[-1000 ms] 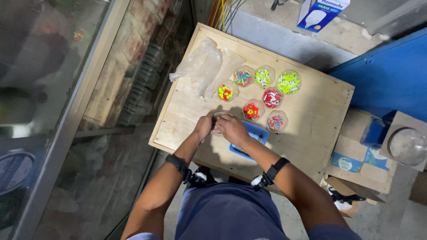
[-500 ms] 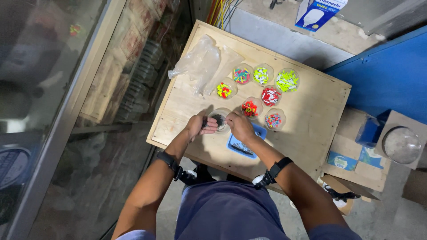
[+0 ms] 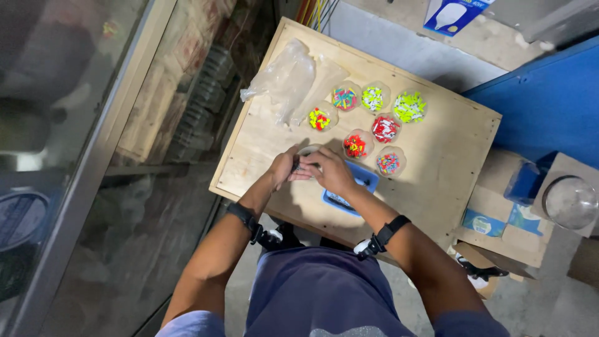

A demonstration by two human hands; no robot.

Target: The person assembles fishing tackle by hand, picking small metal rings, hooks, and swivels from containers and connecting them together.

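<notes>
My left hand (image 3: 281,170) and my right hand (image 3: 329,172) meet near the front of the wooden table (image 3: 437,162). Their fingers close together on a small round clear container (image 3: 307,150), of which only the far rim shows. My right wrist lies over a blue tray (image 3: 365,181). Just beyond the hands stand several round clear containers of small coloured pieces: red and yellow (image 3: 319,118), mixed colours (image 3: 344,98), yellow-green (image 3: 409,107), red (image 3: 385,128). What the fingertips pinch is hidden.
Crumpled clear plastic bags (image 3: 290,75) lie at the table's far left corner. A blue panel (image 3: 549,106) rises on the right, with cardboard boxes (image 3: 499,218) and a clear glass dome (image 3: 569,201) below it. A glass partition (image 3: 68,125) runs along the left.
Half a second ago my hands were slightly apart, with a dark-filled container showing between them. They have closed together over it again.
</notes>
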